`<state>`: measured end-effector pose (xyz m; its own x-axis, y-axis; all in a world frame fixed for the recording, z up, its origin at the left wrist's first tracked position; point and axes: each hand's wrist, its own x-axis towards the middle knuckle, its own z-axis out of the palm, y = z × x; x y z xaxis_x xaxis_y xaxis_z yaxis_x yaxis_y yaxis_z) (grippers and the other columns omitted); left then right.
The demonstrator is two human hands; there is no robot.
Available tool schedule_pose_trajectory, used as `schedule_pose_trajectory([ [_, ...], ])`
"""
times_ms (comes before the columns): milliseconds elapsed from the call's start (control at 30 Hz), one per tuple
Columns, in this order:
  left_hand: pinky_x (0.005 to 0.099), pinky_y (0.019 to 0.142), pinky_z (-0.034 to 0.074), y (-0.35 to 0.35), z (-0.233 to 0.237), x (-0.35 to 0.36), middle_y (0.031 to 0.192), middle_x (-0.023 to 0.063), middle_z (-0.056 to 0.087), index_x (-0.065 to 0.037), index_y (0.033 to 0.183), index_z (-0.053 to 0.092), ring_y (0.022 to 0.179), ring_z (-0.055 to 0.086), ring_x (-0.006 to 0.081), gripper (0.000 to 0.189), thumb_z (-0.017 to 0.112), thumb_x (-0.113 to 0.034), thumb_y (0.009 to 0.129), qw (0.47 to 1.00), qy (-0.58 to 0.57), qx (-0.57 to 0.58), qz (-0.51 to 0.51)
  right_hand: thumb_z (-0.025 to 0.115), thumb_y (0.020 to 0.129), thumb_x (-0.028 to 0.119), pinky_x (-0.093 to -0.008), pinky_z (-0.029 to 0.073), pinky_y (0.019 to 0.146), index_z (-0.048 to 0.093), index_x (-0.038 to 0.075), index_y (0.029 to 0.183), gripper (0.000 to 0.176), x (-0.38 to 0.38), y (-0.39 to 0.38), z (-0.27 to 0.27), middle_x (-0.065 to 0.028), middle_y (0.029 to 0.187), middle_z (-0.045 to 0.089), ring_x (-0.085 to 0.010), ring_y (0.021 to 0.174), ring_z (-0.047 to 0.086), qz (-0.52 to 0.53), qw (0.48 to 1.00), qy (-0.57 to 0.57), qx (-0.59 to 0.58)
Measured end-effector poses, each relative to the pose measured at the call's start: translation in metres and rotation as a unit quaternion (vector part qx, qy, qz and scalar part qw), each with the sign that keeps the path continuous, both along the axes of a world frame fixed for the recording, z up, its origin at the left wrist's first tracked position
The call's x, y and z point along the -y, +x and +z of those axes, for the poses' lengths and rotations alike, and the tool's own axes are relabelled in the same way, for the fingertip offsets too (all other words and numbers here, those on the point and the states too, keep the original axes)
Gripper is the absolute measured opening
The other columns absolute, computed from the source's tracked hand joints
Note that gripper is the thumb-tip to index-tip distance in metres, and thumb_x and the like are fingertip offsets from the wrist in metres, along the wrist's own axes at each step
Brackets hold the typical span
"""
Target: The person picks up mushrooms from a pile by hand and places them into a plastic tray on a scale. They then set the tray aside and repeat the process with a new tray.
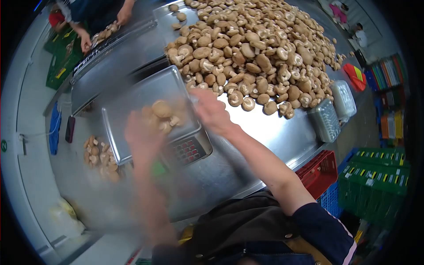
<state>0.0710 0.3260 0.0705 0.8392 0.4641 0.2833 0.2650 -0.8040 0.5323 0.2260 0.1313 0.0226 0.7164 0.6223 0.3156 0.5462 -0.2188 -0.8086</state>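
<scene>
I see left fingers (138, 129) and right fingers (204, 102) blurred around loose mushrooms (161, 109); if they grip, I cannot tell. The mushrooms lie on the scale pan (120, 121), whose raised rim probably prevents rolling. The large mushroom pile (260, 57) is far right, probably for easy reach.

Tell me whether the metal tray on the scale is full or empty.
Neither: the metal tray holds a small cluster of mushrooms, partly blurred, with bare metal showing beyond them.
</scene>
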Motion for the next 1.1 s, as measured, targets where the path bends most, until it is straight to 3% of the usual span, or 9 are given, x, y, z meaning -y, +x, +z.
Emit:
schedule_pose_trajectory([
  [100,0.0422,0.114,0.029,-0.024,0.005,-0.013,0.142,0.0173,0.048,0.000,0.144,0.038,0.133,0.044,0.0321,0.075,0.072,-0.015,0.079,0.990,-0.111,0.062,0.063,0.059,0.090,0.011,-0.0422,0.043,0.101,0.051,0.005,0.132,0.043,0.057,0.004,-0.052,-0.0152,0.126,0.055,-0.0355,0.119,0.050,-0.170,0.979,-0.109,0.034],
  [200,0.0399,0.114,0.031,-0.056,-0.025,-0.037,0.141,0.0182,0.049,0.002,0.143,0.039,0.133,0.045,0.0294,0.062,0.064,-0.009,0.087,0.969,-0.130,0.179,0.109,0.066,0.086,0.009,-0.0418,0.043,0.101,0.052,0.008,0.132,0.048,0.084,-0.027,-0.069,-0.0141,0.127,0.055,-0.0353,0.120,0.049,-0.117,0.975,-0.183,-0.038],
  [333,0.0375,0.112,0.034,-0.061,-0.014,-0.037,0.141,0.0193,0.049,0.004,0.141,0.039,0.130,0.048,0.0262,0.052,0.056,-0.005,0.093,0.935,-0.199,0.259,0.137,0.073,0.080,0.006,-0.0390,0.045,0.101,0.047,0.008,0.136,0.061,0.094,-0.030,-0.085,-0.0167,0.128,0.054,-0.0350,0.119,0.052,-0.093,0.985,-0.146,0.027],
  [367,0.0371,0.112,0.035,-0.059,-0.010,-0.037,0.141,0.0194,0.049,0.005,0.141,0.039,0.130,0.048,0.0254,0.050,0.055,-0.004,0.094,0.932,-0.202,0.268,0.140,0.073,0.081,0.007,-0.0390,0.045,0.101,0.046,0.007,0.136,0.062,0.095,-0.029,-0.085,-0.0164,0.129,0.053,-0.0353,0.118,0.052,-0.096,0.987,-0.126,-0.030],
  [433,0.0373,0.112,0.035,-0.058,-0.006,-0.038,0.141,0.0187,0.049,0.005,0.141,0.039,0.130,0.048,0.0252,0.051,0.056,-0.006,0.094,0.939,-0.192,0.257,0.124,0.073,0.081,0.007,-0.0391,0.045,0.100,0.045,0.007,0.138,0.063,0.096,-0.027,-0.077,-0.0160,0.131,0.051,-0.0359,0.116,0.054,-0.104,0.981,-0.087,-0.142],
  [633,0.0416,0.114,0.029,-0.034,0.005,-0.022,0.147,0.0157,0.043,-0.002,0.144,0.040,0.137,0.040,0.0295,0.068,0.068,-0.021,0.085,0.979,-0.143,0.139,0.036,0.070,0.087,0.011,-0.0366,0.051,0.097,0.044,0.006,0.140,0.059,0.057,-0.006,-0.022,-0.0141,0.127,0.055,-0.0240,0.112,0.060,-0.096,0.981,0.080,-0.150],
  [800,0.0495,0.114,0.024,0.006,-0.005,0.000,0.149,0.0159,0.040,-0.008,0.145,0.041,0.139,0.034,0.0376,0.084,0.077,-0.039,0.075,0.986,0.142,0.005,-0.088,0.064,0.088,0.016,-0.0399,0.043,0.103,0.049,0.005,0.133,0.048,-0.020,0.023,0.035,-0.0173,0.131,0.052,-0.0339,0.121,0.052,0.027,0.999,0.023,0.036],
  [867,0.0524,0.113,0.023,0.016,-0.011,0.007,0.149,0.0164,0.040,-0.009,0.144,0.042,0.138,0.034,0.0393,0.086,0.078,-0.042,0.073,0.985,0.150,-0.036,-0.076,0.056,0.093,0.021,-0.0408,0.042,0.104,0.049,0.004,0.133,0.043,-0.043,0.027,0.041,-0.0180,0.133,0.051,-0.0361,0.123,0.049,0.087,0.990,-0.081,0.080],
  [1100,0.0542,0.111,0.023,0.024,-0.027,0.011,0.144,0.0181,0.043,-0.010,0.142,0.044,0.135,0.036,0.0407,0.086,0.082,-0.038,0.070,0.994,0.093,-0.023,-0.049,0.046,0.099,0.028,-0.0427,0.038,0.106,0.048,0.000,0.134,0.044,-0.060,0.027,0.006,-0.0175,0.134,0.051,-0.0361,0.124,0.048,0.152,0.982,-0.111,0.028],
])
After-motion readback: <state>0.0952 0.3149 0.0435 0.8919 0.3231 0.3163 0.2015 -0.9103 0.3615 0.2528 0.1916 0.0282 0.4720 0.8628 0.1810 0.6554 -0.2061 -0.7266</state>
